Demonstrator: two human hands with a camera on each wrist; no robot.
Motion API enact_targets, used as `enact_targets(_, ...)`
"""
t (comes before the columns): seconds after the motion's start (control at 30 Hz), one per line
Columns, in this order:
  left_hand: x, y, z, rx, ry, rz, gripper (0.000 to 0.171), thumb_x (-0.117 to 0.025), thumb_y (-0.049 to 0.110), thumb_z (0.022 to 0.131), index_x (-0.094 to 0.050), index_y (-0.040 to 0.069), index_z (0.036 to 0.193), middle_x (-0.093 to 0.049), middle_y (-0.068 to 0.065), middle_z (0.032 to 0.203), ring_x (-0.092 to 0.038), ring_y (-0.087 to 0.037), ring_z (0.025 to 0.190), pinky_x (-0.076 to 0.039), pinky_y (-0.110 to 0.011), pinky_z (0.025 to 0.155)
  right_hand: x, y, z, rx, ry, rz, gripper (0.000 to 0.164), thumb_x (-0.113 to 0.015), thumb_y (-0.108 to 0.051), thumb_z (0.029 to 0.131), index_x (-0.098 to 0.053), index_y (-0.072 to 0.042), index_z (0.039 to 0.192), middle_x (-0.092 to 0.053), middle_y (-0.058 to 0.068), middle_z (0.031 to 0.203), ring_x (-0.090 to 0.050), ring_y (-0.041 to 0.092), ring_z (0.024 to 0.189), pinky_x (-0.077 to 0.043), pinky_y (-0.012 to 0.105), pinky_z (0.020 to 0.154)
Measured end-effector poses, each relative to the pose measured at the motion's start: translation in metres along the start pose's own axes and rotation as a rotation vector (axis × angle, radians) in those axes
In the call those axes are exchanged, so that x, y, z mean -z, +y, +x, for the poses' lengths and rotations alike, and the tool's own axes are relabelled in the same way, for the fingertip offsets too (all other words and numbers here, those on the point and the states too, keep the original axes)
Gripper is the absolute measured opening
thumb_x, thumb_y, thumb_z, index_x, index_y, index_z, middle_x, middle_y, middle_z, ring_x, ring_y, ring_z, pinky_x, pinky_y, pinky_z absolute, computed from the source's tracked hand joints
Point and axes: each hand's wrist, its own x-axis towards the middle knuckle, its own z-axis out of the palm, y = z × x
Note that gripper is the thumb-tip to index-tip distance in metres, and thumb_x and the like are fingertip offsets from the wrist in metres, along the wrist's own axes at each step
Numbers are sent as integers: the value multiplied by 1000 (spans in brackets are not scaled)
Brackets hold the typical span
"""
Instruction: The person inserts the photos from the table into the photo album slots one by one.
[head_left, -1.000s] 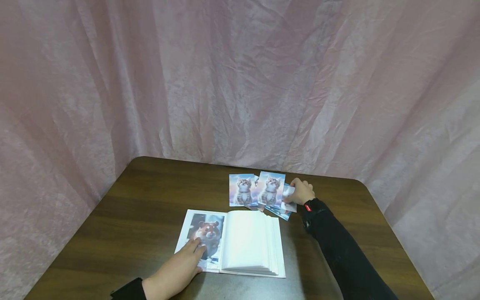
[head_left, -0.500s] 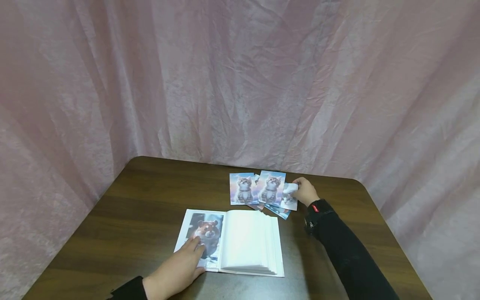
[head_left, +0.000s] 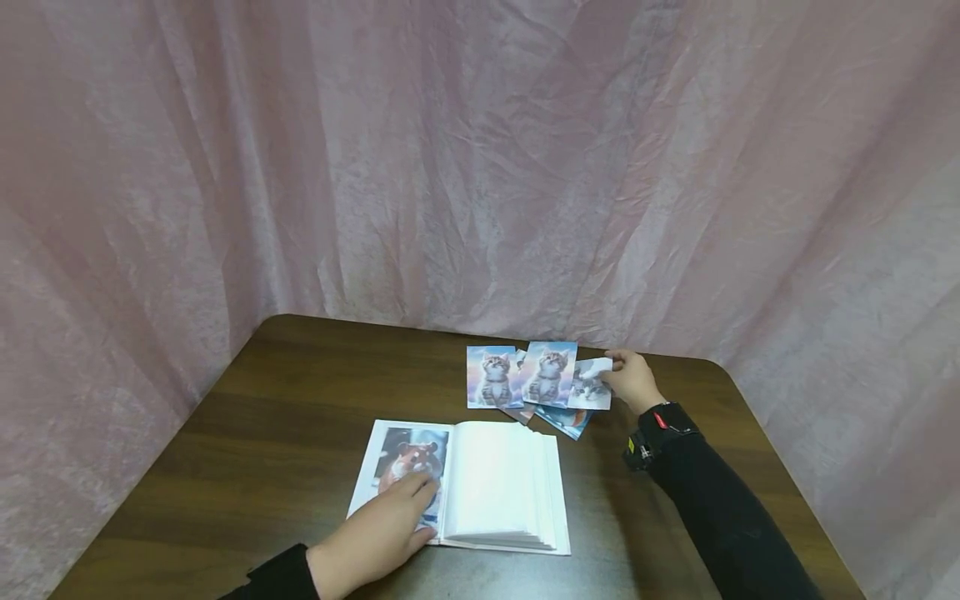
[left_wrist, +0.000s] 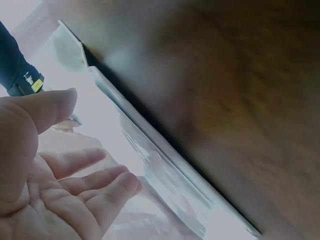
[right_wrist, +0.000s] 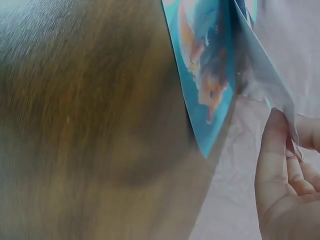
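My right hand (head_left: pixel 636 385) pinches the right edge of a photo of a grey-and-white cat (head_left: pixel 591 398) between thumb and fingers. In the right wrist view the pinched photo (right_wrist: pixel 267 67) is lifted and seen nearly edge-on. Its left part lies under a kitten photo (head_left: pixel 551 371); a matching kitten photo (head_left: pixel 492 379) is to the left. Below them a blue photo (head_left: pixel 566 419) sticks out. An open photo album (head_left: pixel 495 475) lies nearer, its right page blank white. On its left page, over a picture of a brown furry animal (head_left: pixel 411 460), my left hand (head_left: pixel 378 533) rests with relaxed fingers.
All of this is on a dark brown wooden table (head_left: pixel 247 442) with rounded far corners. A pink velvety curtain (head_left: pixel 480 167) hangs right behind the table's far edge. A corner of another photo (head_left: pixel 519 413) peeks out under the kitten photos.
My right hand has moved right, drawing the cat photo farther out from under the kitten photo. The kitten photos have shifted slightly right. My left hand has slid right across the album page.
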Motion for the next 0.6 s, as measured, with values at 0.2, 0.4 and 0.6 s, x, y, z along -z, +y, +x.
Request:
enact_targets(0.2, -6, 15, 15, 1, -37, -16, 60, -71, 34, 94, -54, -1, 140, -51, -21, 145, -50, -32, 133, -47, -45, 104, 22, -1, 1, 17, -23, -14, 53, -63, -3, 95, -44, 10, 143, -61, 28, 118, -65, 36, 101, -60, 44, 80)
enact_targets(0.4, -9, 31, 30, -15, -43, -43, 63, -72, 35, 93, -52, 2, 143, -47, -20, 149, -48, -31, 136, -45, -45, 107, 43, 1, 6, 81, -5, -88, 49, -66, -7, 94, -50, 11, 138, -66, 26, 112, -65, 30, 98, -58, 31, 73)
enact_targets(0.6, -13, 45, 40, -14, -36, -49, 65, -73, 36, 92, -52, 2, 143, -45, -21, 151, -45, -33, 138, -43, -44, 109, 59, -3, 8, 146, -7, -172, 42, -67, -12, 94, -58, 11, 128, -68, 27, 114, -66, 36, 105, -54, 28, 74)
